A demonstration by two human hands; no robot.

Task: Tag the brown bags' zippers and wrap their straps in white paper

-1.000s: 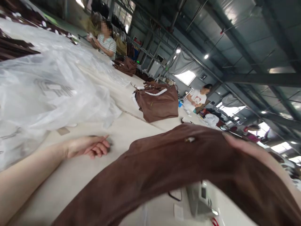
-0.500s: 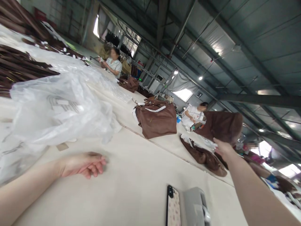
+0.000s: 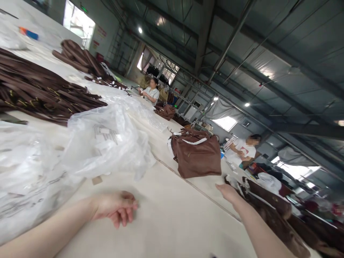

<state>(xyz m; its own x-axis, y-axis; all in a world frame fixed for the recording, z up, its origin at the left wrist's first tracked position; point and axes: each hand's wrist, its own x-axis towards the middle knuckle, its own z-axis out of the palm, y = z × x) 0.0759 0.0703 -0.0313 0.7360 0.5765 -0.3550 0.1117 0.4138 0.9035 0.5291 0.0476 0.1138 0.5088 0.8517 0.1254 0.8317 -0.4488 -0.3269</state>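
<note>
Brown straps point(image 3: 40, 89): heaped at far left, past the clear plastic.
Clear plastic point(image 3: 113, 143): crumpled on the desk point(image 3: 166, 225), beyond the left hand.
Left hand point(image 3: 115, 209): fingers loosely curled, nothing in them; close to the desk, contact unclear.
Upright brown bag point(image 3: 200, 159): standing on the desk beyond both hands, white wrap on handle.
Right hand point(image 3: 228, 193): fingers extended, no grip visible; between upright bag and brown pieces, touch unclear.
Brown pieces point(image 3: 271, 208): lying at right with white wrapping, beside the right forearm.
Step, my read: between grips, right arm reaching out.
Next move, my read: any pickup calls for fingers spread around an edge or handle; left hand is free to steady.
</note>
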